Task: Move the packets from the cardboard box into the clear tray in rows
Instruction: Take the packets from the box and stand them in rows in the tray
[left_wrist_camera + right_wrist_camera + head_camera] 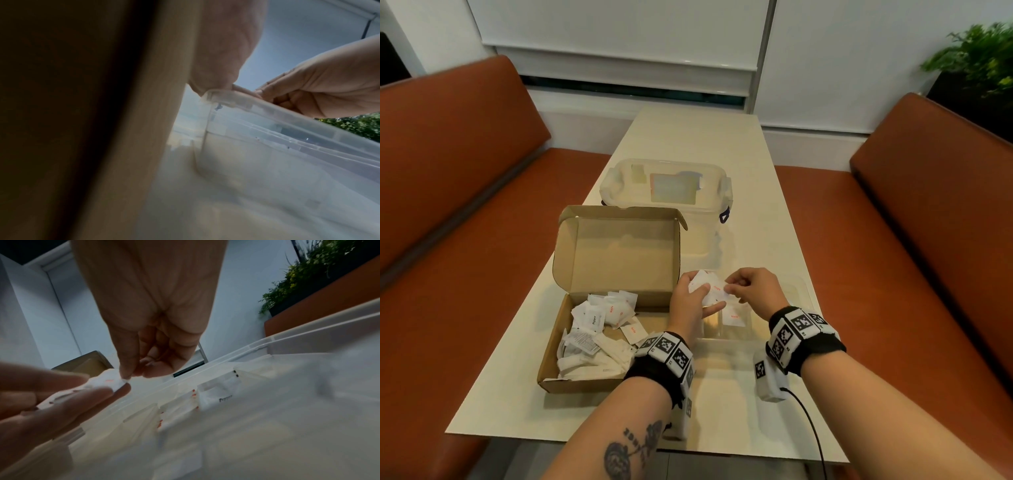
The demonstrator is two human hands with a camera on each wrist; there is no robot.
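The open cardboard box (571, 380) lies at the left with several white packets (599, 329) heaped inside. To its right sits the clear tray (722, 340), where a red-printed packet (734, 317) lies in a compartment. Over the tray, my left hand (703, 296) holds a small bunch of white packets (703, 282). My right hand (732, 287) pinches the corner of one packet (112, 380) of that bunch between thumb and forefinger. In the right wrist view, tray compartments (236, 381) hold packets standing in rows. The left wrist view shows the tray corner (218, 97) beside the box wall (160, 129).
A clear lidded storage bin (667, 192) stands behind the box on the cream table (688, 137). Orange benches (465, 205) flank the table on both sides. A potted plant (976, 58) is at the far right. A cable (811, 428) runs off my right wrist.
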